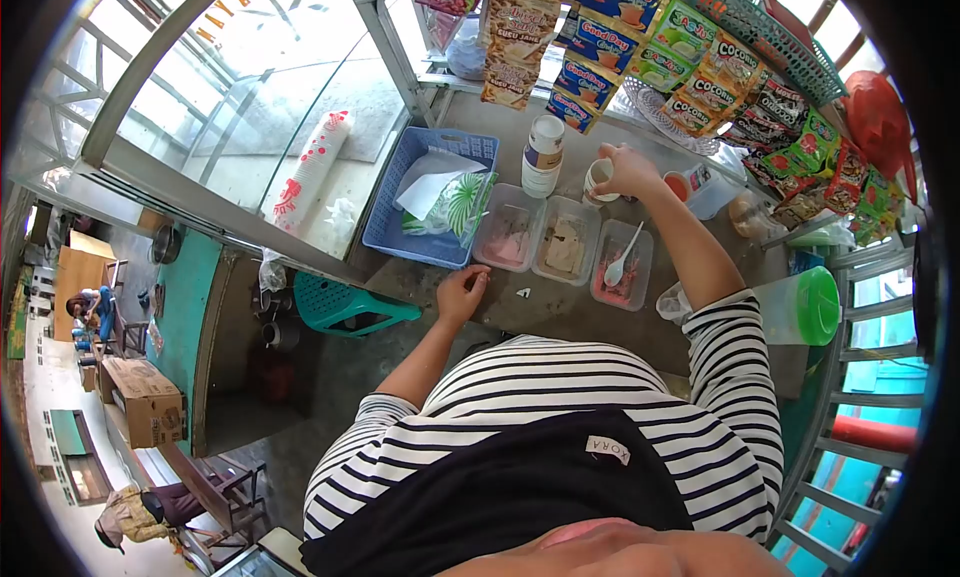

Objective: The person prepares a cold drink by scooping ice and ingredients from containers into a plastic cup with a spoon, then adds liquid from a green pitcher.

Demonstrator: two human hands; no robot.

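My right hand (630,172) reaches to the far side of the counter, its fingers closed on a paper cup (600,180). To its left stands a stack of paper cups (543,157). Three clear containers line the counter: one with pink powder (508,245), one with beige powder (565,249), one with red contents (624,289) and a white spoon (622,262). My left hand (463,292) rests by the counter's near edge below the pink container, fingers curled; whether anything is in them is too small to tell. A blue basket (378,217) holds paper and a green-leaf-patterned packet.
Sachet strips (600,52) hang over the back of the counter. A green-lidded jug (818,307) stands at right, a teal stool (350,307) at lower left. A glass case (250,157) with stacked cups is at left. Two people (95,307) are far left.
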